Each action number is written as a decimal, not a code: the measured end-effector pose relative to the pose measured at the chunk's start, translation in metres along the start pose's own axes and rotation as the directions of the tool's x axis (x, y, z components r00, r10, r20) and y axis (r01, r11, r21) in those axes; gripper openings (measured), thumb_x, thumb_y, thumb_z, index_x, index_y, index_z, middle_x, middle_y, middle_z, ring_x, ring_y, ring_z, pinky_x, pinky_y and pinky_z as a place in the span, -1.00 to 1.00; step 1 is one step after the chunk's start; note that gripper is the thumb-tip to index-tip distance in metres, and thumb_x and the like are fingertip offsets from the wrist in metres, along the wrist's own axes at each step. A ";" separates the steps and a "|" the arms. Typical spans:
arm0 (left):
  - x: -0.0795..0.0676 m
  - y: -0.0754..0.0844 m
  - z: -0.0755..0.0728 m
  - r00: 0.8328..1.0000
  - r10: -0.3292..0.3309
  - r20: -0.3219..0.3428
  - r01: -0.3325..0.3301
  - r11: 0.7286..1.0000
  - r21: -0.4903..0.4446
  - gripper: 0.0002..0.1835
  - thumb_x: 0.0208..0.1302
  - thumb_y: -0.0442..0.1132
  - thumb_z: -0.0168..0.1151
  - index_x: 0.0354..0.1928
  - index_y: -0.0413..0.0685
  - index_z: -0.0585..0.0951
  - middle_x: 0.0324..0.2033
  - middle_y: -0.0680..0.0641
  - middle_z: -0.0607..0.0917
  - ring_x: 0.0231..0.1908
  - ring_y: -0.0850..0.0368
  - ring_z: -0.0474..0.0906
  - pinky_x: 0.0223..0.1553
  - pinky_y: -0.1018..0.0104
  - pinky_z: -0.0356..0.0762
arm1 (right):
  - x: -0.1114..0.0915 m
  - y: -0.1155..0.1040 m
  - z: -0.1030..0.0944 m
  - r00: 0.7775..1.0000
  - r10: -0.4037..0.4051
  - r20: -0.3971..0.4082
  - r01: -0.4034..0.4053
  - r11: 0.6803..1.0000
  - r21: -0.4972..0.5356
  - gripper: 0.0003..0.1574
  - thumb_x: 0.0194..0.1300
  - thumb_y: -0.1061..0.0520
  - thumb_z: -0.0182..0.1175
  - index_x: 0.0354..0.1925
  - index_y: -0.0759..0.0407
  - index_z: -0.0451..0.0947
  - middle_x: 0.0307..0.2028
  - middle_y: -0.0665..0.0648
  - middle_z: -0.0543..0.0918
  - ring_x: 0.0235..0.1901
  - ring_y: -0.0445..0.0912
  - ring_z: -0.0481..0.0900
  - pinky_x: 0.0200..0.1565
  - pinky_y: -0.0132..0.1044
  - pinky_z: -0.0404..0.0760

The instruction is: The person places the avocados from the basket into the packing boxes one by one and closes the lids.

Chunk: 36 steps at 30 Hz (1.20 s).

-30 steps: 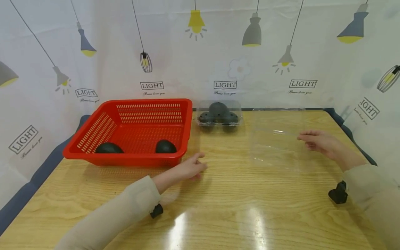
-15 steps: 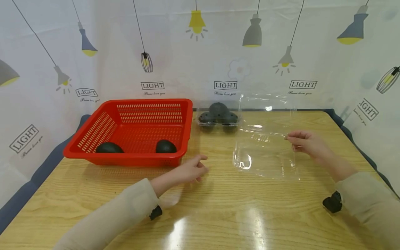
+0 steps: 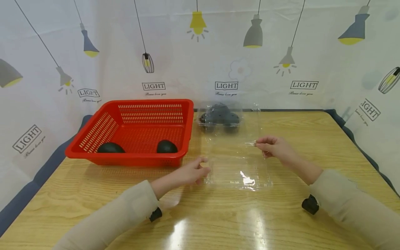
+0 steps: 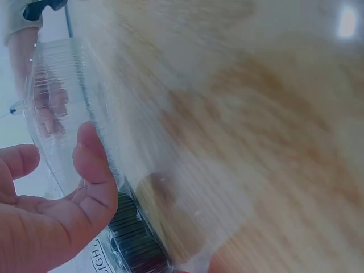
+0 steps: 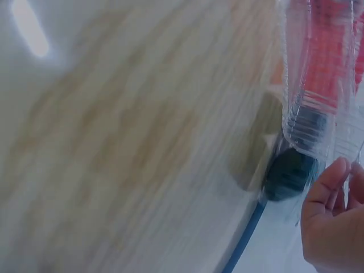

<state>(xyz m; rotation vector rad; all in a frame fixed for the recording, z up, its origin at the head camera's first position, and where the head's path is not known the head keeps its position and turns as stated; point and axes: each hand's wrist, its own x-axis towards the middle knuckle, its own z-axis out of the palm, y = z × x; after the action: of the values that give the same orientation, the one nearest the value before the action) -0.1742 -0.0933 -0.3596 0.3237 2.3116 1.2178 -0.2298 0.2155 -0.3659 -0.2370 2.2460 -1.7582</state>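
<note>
An opened clear plastic clamshell box point(image 3: 237, 172) hangs unfolded over the middle of the table, its lid side up and away. My right hand point(image 3: 276, 149) pinches it at the right end of its fold; the right wrist view shows thumb and fingertips meeting on the box's rim point(image 5: 310, 128). At the box's left edge is my left hand point(image 3: 191, 172), thumb and fingers apart. In the left wrist view the box wall point(image 4: 60, 74) lies just beyond those fingers; whether they touch it I cannot tell.
A red slotted plastic basket point(image 3: 128, 160) stands at the left, with two dark green, avocado-like ovals point(image 3: 167, 147) inside. Behind the held box, another clear box with several dark rounded pieces point(image 3: 218, 114) sits against the printed backdrop point(image 3: 175, 41). Wooden tabletop point(image 3: 218, 222) stretches in front.
My right hand has carried the clear box leftward and a little nearer, from the table's right side to my left hand. The left hand has barely moved.
</note>
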 end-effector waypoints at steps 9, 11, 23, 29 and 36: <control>-0.003 -0.011 -0.004 0.998 -0.046 -0.050 0.044 0.998 -0.048 -0.52 0.37 -0.13 -0.05 0.21 -0.28 0.25 -0.48 -0.08 0.58 -0.61 0.17 0.50 -0.51 0.36 0.43 | 0.009 0.000 0.024 0.999 0.020 -0.035 -0.020 1.000 0.000 -0.84 0.30 0.17 0.08 -0.19 0.25 0.46 -0.52 -0.10 0.50 -0.57 -0.28 0.44 -0.44 -0.44 0.50; -0.004 -0.012 -0.005 0.997 -0.038 -0.074 0.034 0.998 -0.055 -0.56 0.37 -0.16 -0.05 0.16 -0.31 0.28 -0.52 -0.06 0.57 -0.65 0.19 0.47 -0.56 0.40 0.37 | 0.011 0.001 0.027 0.999 0.027 -0.030 -0.027 1.000 -0.011 -0.75 0.31 0.15 0.07 -0.12 0.32 0.43 -0.49 -0.09 0.50 -0.55 -0.27 0.45 -0.42 -0.42 0.52; 0.001 -0.016 -0.004 0.982 -0.072 -0.177 0.038 0.981 -0.189 -0.91 0.34 -0.33 -0.14 -0.26 -0.23 0.32 -0.71 -0.02 0.38 -0.75 0.21 0.26 -0.68 0.43 0.22 | -0.001 -0.004 0.020 0.983 0.117 0.142 -0.099 0.987 -0.127 -0.38 0.39 0.01 -0.07 0.20 0.44 0.12 -0.17 0.32 0.54 -0.43 -0.14 0.58 -0.34 -0.23 0.60; 0.002 -0.014 -0.005 0.981 -0.081 -0.177 0.048 0.982 -0.184 -0.89 0.37 -0.32 -0.17 -0.27 -0.24 0.32 -0.73 -0.02 0.38 -0.75 0.20 0.25 -0.67 0.43 0.22 | -0.015 -0.010 0.020 0.948 0.203 0.245 -0.166 0.973 -0.164 -0.41 0.37 0.02 -0.04 0.15 0.42 0.12 -0.52 0.09 0.54 -0.67 -0.18 0.51 -0.48 -0.24 0.57; -0.003 -0.013 -0.010 0.988 -0.079 -0.135 0.071 0.995 -0.065 -0.75 0.41 -0.21 -0.17 -0.21 -0.30 0.38 -0.68 -0.02 0.43 -0.71 0.21 0.32 -0.63 0.43 0.31 | -0.018 -0.008 0.026 0.949 0.186 0.254 -0.170 0.982 -0.085 -0.59 0.37 0.13 -0.08 0.01 0.42 0.11 -0.54 0.07 0.52 -0.68 -0.21 0.51 -0.51 -0.30 0.56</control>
<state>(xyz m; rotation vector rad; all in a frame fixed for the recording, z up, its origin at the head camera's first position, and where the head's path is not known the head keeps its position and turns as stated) -0.1769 -0.1094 -0.3644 0.1339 2.3742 1.3064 -0.2045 0.1949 -0.3617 -0.2539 2.0652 -1.4727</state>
